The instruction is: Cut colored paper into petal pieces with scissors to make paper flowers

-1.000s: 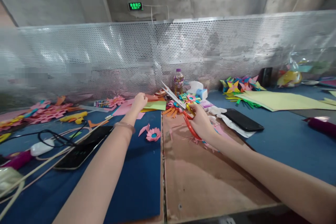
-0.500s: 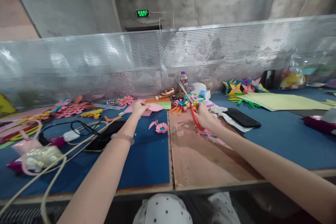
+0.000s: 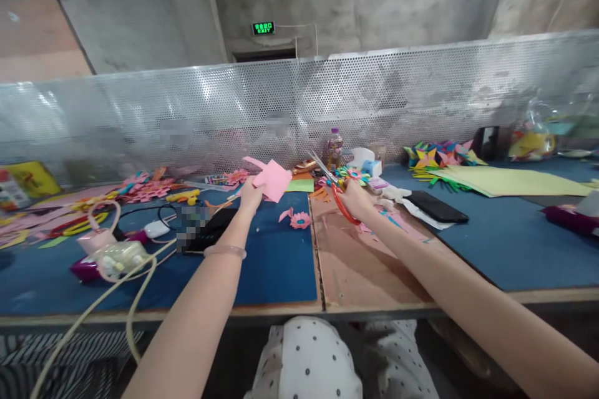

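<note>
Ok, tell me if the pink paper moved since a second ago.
Yes: left hand lifted the pink paper up off the table, above the green sheet.

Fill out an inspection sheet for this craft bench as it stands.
Surface: blue mat beside a brown board, paper scraps on both.
Job's things: pink paper held above the mat; scissors with red handles, blades pointing away.
Clutter: paper flower, phone, bottle, yellow sheets.
Grippers: left hand pinches the pink paper; right hand grips the scissors.
Cables: white cable hangs over the front edge.
Surroundings: metal screen behind the bench, exit sign on the concrete wall.
</note>
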Demonstrator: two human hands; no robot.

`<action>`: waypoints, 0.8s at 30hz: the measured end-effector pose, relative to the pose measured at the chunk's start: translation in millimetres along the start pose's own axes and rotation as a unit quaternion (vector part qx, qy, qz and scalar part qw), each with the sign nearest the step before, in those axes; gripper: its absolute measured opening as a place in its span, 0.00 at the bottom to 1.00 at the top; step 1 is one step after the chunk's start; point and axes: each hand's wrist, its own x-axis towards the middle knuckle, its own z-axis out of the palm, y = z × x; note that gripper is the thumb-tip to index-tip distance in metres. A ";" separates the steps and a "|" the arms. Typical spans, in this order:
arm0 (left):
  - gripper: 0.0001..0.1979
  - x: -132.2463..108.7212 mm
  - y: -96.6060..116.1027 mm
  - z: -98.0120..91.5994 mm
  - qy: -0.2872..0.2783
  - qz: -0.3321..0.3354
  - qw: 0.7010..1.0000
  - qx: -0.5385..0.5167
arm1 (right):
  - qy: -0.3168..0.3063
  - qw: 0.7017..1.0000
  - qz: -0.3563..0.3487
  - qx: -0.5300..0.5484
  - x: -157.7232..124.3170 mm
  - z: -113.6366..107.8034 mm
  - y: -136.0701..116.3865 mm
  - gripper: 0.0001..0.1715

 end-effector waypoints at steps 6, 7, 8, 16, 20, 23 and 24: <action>0.14 -9.1 16.9 -3.0 0.013 0.066 0.990 0.124 | -0.015 0.999 0.006 -0.045 -8.8 -1.1 -0.4 0.13; 0.16 -11.5 19.0 -3.0 0.008 0.056 0.986 0.156 | -0.001 0.998 0.001 -0.058 -9.6 -2.4 1.8 0.13; 0.17 -13.5 20.4 -3.2 0.000 0.045 0.981 0.188 | 0.011 0.997 -0.004 -0.070 -10.2 -3.7 4.4 0.14; 0.06 -6.6 15.9 -3.7 0.030 -0.008 0.985 0.172 | 0.031 0.989 -0.036 -0.142 -13.1 -14.8 17.5 0.20; 0.09 -3.6 18.0 9.4 0.105 -0.044 0.993 0.042 | -0.047 0.987 -0.002 -0.153 -9.3 -26.6 11.1 0.20; 0.11 -8.9 27.2 21.5 0.131 -0.070 0.989 -0.022 | -0.098 0.984 0.018 -0.147 -4.9 -36.5 4.0 0.20; 0.10 -12.2 31.5 25.3 0.133 -0.073 0.988 -0.026 | -0.118 0.984 0.023 -0.130 -4.0 -39.8 2.0 0.18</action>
